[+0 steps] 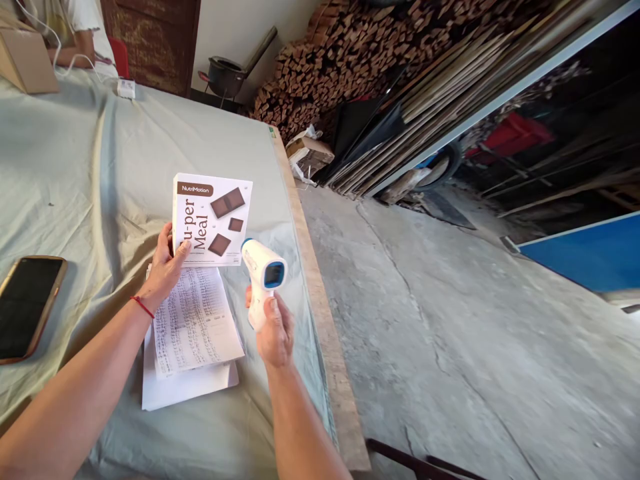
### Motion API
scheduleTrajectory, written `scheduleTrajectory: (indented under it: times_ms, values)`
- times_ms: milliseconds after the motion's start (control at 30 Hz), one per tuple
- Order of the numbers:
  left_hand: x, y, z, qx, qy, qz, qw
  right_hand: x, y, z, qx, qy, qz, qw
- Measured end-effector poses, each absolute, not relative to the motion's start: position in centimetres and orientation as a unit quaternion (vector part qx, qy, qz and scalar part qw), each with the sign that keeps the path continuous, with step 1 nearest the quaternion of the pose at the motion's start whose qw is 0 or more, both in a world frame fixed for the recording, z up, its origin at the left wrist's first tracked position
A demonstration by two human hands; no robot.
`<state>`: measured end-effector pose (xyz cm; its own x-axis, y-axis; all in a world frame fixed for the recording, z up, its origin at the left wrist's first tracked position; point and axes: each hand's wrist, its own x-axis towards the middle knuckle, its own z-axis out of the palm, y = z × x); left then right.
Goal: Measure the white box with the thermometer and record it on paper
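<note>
My left hand (167, 260) is closed on the lower left edge of a white box (213, 220) with brown print and pictures of brown bars, held upright over the table. In my right hand (277, 330) is a white infrared thermometer (263, 273) with a blue-framed dark screen facing me. Its front end is close to the box's lower right edge; whether they touch I cannot tell. Under the box lie sheets of paper (197, 327) covered in small dark marks, partly hidden by the box and my left hand.
A cloth-covered table (235, 147) has a wooden edge (320, 313) on the right. A phone (30, 307) lies at left. At the far end are a cardboard box (27, 57), a small white device (126, 88) and a person's arm (80, 53). Stacked firewood (320, 67) stands beyond the concrete floor (425, 320).
</note>
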<state>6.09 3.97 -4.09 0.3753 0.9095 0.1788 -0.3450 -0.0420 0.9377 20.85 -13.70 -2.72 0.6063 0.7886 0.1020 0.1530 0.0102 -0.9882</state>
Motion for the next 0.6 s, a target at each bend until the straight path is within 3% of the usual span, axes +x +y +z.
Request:
scheduleTrajectory:
  times_ms: [300, 600]
  values:
    - [6.2, 4.3, -4.5, 0.555, 0.255, 0.483, 0.627, 19.4, -11.0, -3.5, -0.545, -0.331, 0.445, 0.629]
    - [6.2, 3.9, -4.1, 0.554, 0.242, 0.483, 0.634, 18.6, -10.7, -3.9, -0.535, -0.282, 0.456, 0.652]
